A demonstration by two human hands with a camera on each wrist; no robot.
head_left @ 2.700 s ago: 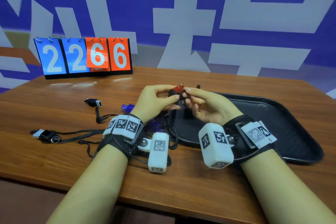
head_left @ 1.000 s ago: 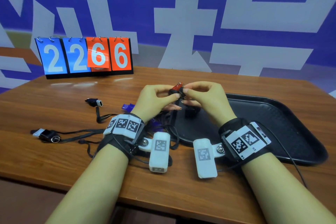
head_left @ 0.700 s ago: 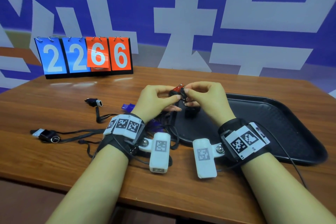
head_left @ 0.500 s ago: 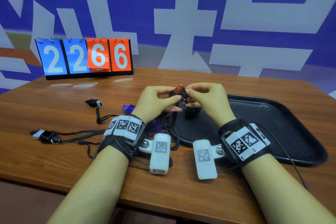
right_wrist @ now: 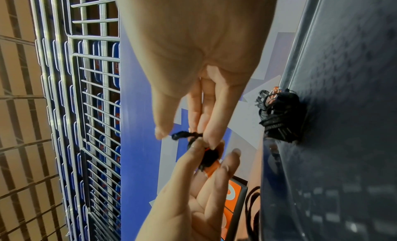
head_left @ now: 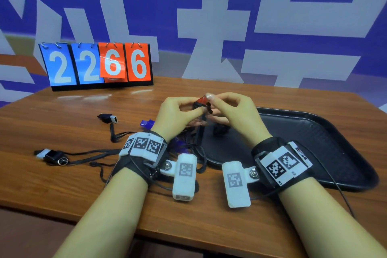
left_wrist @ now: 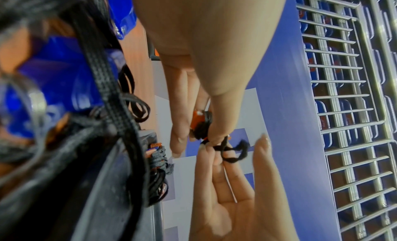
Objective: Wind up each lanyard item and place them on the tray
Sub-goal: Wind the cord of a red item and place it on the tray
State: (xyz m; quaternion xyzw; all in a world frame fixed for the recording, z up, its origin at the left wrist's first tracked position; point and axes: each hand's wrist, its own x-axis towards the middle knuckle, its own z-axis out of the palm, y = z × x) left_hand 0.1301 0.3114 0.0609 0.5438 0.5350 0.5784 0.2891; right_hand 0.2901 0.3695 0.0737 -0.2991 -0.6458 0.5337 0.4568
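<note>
Above the left edge of the black tray (head_left: 326, 153), both hands meet around a small red lanyard item (head_left: 201, 99) wrapped in black cord. My left hand (head_left: 199, 109) pinches the red item (left_wrist: 198, 121) between thumb and fingers. My right hand (head_left: 209, 98) pinches the loose cord end (left_wrist: 231, 150), which forms a small loop (right_wrist: 182, 136) by the red body (right_wrist: 212, 165). One wound-up black bundle (head_left: 221, 130) lies on the tray (right_wrist: 343, 109) just beyond the hands.
Unwound lanyard items lie left on the wooden table (head_left: 73, 184): a black one with a white tip (head_left: 107, 118), another with a ring (head_left: 52, 155), and a blue one (head_left: 146, 123) under my left wrist. A flip scoreboard (head_left: 98, 65) stands at the back left.
My right hand has turned over from palm-up to back-up while staying on the cord at the red item. In the last second both hands have barely shifted.
</note>
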